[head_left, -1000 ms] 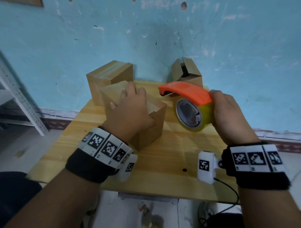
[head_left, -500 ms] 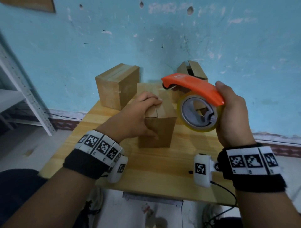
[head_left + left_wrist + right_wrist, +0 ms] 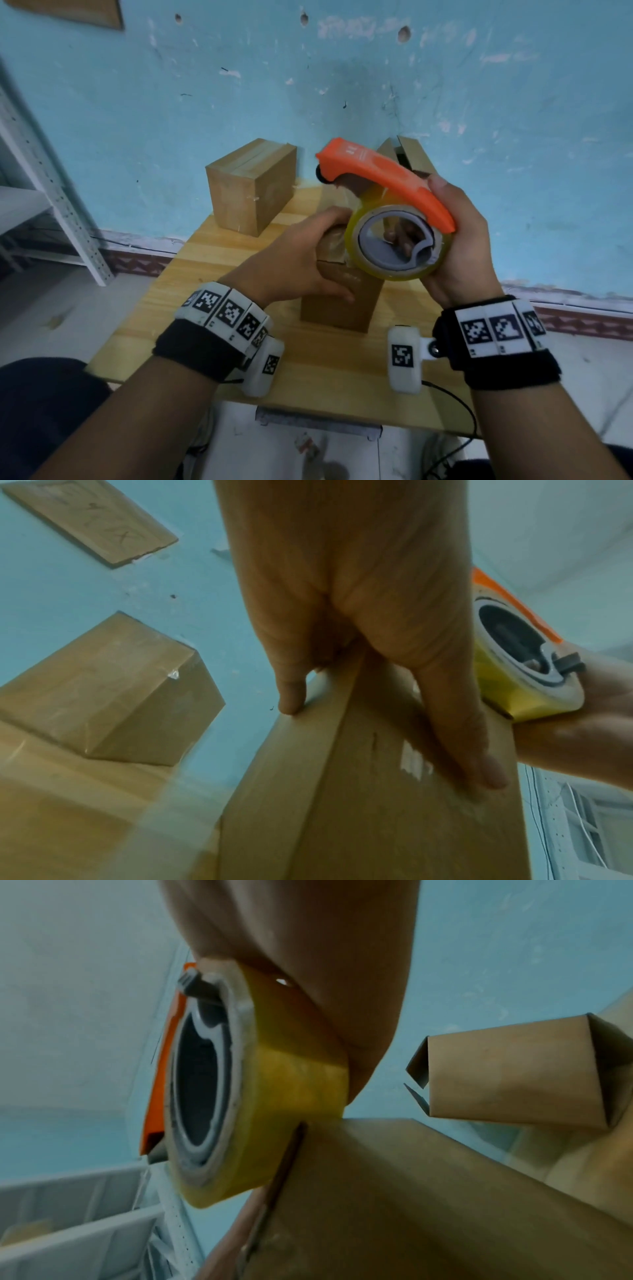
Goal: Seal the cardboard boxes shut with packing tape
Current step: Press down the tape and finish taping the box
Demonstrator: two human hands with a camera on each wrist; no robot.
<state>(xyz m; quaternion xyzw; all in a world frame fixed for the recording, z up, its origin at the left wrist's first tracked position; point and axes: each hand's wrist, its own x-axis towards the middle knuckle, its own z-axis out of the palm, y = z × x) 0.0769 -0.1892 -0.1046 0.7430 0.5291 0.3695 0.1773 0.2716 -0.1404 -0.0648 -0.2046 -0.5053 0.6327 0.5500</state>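
Note:
A small cardboard box (image 3: 339, 308) stands mid-table, and my left hand (image 3: 291, 267) grips it, thumb on the near face and fingers over the top flaps. The left wrist view shows the thumb and a long finger lying on the box (image 3: 377, 818). My right hand (image 3: 459, 246) holds an orange tape dispenser (image 3: 383, 174) with a yellowish tape roll (image 3: 394, 274) just above the box top. In the right wrist view the roll (image 3: 291, 1074) sits at the edge of the box (image 3: 411, 1191); whether it touches is unclear.
A closed box (image 3: 250, 185) stands at the back left of the wooden table (image 3: 212, 308). An open-flapped box (image 3: 407, 154) sits at the back right, against the blue wall. A white metal rack (image 3: 51, 192) stands off to the left.
The box has been turned so a narrow face points at me. My left hand went from lying on top to gripping it. The dispenser moved left, over the box top.

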